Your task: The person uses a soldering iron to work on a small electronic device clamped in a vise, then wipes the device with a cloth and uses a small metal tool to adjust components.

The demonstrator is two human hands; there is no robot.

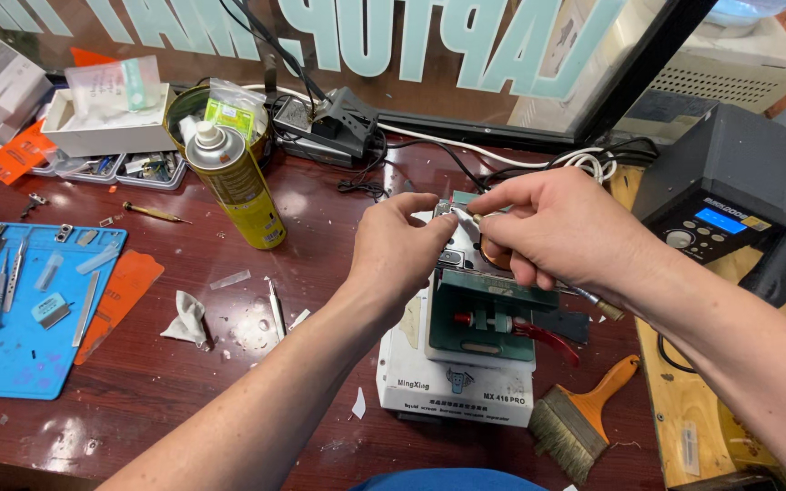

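From the head camera, both hands meet over a small phone-like device (458,238) clamped in a green holder (488,314) that sits on a white box-shaped machine (452,386) near the middle of the dark wooden table (184,382). The left hand (393,250) has thumb and forefinger pinched narrow at the device's upper edge. The right hand (552,227) is closed on a thin metal tool (593,298), whose tip meets the device just beside the left fingertips; its brass end sticks out below the palm.

Room is tight on the right: a wooden-handled brush (584,414) lies just beside the machine's right corner, and a grey station with a blue screen (716,195) stands on a lighter wooden board near the right forearm. To the left there is more open tabletop, with a crumpled white cloth (186,320) and a yellow spray can (234,186) standing apart from the machine. A blue mat (29,364) carrying small tools lies along the left edge.
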